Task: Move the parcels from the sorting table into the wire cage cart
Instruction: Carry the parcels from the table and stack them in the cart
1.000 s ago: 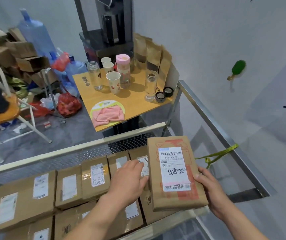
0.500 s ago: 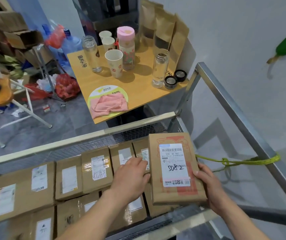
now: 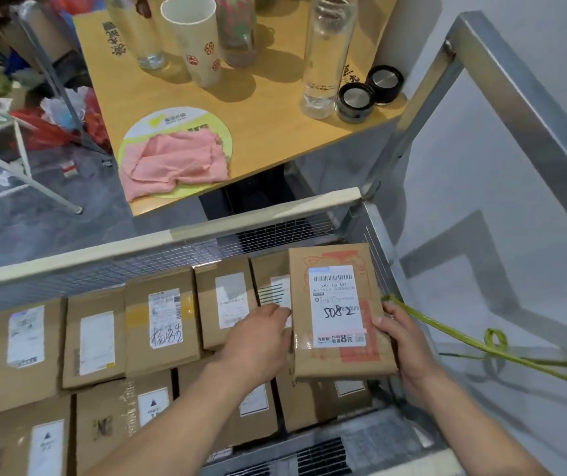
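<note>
Cord (image 3: 502,355) beside parcel (image 3: 338,310)

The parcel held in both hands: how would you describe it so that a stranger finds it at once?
Look in the wire cage cart, at its right end above the packed boxes. The parcel, between the left hand and the right hand, alone has red print and "5082" handwritten on its label.

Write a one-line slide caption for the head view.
Both hands, left hand and right hand, lower a brown cardboard parcel onto stacked parcels inside the wire cage cart.
</note>
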